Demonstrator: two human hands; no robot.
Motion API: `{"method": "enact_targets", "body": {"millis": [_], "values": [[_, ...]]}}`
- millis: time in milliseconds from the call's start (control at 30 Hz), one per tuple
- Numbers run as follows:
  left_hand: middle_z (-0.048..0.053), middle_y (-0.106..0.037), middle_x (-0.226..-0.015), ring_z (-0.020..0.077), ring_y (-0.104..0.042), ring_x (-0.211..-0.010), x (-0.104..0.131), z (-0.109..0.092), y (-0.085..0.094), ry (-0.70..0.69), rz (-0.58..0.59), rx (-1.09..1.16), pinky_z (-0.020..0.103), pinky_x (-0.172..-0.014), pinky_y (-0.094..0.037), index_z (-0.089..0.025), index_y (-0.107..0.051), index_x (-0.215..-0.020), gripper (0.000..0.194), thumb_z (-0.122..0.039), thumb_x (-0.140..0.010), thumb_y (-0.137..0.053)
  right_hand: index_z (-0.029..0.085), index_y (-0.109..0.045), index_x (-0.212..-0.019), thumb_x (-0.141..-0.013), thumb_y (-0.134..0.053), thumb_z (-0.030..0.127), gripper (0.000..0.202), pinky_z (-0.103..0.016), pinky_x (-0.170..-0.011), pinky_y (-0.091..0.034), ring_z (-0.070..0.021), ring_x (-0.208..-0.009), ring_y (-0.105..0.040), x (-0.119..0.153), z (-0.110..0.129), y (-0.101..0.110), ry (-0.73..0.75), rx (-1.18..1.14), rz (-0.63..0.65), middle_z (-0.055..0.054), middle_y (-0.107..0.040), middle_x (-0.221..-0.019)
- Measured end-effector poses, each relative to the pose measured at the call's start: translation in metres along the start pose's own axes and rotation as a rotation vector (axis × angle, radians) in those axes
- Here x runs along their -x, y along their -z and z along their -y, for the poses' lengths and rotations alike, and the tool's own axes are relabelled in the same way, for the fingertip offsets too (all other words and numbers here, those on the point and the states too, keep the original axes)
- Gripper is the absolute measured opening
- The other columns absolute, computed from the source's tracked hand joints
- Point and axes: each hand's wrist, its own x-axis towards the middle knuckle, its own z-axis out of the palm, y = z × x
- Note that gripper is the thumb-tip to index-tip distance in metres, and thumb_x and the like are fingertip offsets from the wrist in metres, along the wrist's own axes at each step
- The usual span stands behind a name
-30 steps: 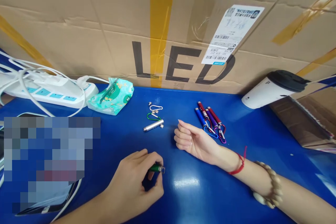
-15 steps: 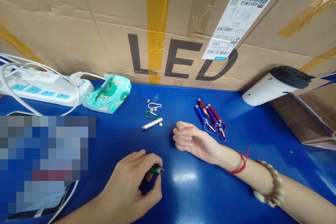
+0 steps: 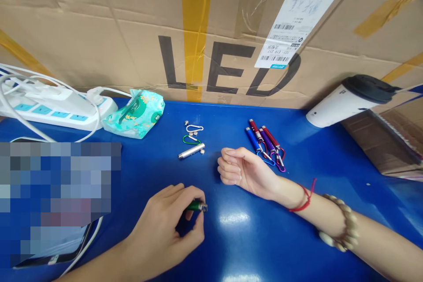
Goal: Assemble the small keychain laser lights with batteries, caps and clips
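My left hand [image 3: 165,224] pinches a small green keychain flashlight [image 3: 195,205] between thumb and fingers, its silver end pointing right; the fingers cover the rest. My right hand [image 3: 246,172] rests beyond it, fingers curled in and thumb against them; whether anything is inside is hidden. Between and behind the hands lie a silver flashlight tube [image 3: 191,151], a green carabiner clip [image 3: 191,139], a silver carabiner clip [image 3: 194,128] and several small round metal pieces [image 3: 202,152]. Behind my right hand sit a blue flashlight [image 3: 253,138], a purple one [image 3: 267,141] and two red ones [image 3: 271,136], with clips attached.
A large cardboard box [image 3: 132,53] stands along the back of the blue table [image 3: 264,238]. On the left are a white power strip [image 3: 56,112] with cables, a tissue pack [image 3: 135,113] and a blurred-out device. A lidded paper cup [image 3: 340,103] leans at the right.
The view has shifted slightly, so the table things appear a little higher. Both hands keep nearly the same pose; the green flashlight is tilted slightly differently in my left fingers.
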Motion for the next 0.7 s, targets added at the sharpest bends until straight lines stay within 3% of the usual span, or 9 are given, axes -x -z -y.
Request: {"method": "enact_targets", "body": {"millis": [467, 700], "values": [[-0.004, -0.052, -0.06, 0.0118, -0.05, -0.054, -0.0003, -0.0014, 0.0018, -0.004, 0.003, -0.025, 0.025, -0.058, -0.041, -0.021, -0.05, -0.083, 0.012, -0.014, -0.08, -0.041, 0.016, -0.05, -0.068, -0.082, -0.055, 0.018, 0.015, -0.021, -0.052, -0.032, -0.0067, -0.05, -0.035, 0.003, -0.0019, -0.0058, 0.038, 0.169, 0.025, 0.006, -0.037, -0.056], [-0.005, -0.051, -0.06, 0.0114, -0.049, -0.053, -0.0012, -0.0008, 0.0009, 0.0, 0.008, -0.029, 0.025, -0.06, -0.041, -0.021, -0.052, -0.085, 0.013, -0.015, -0.081, -0.041, 0.014, -0.07, -0.082, -0.079, -0.063, 0.022, 0.011, -0.019, -0.052, -0.043, -0.0051, -0.053, -0.053, 0.0031, -0.005, -0.0029, 0.079, 0.372, -0.048, -0.004, -0.068, -0.082]]}}
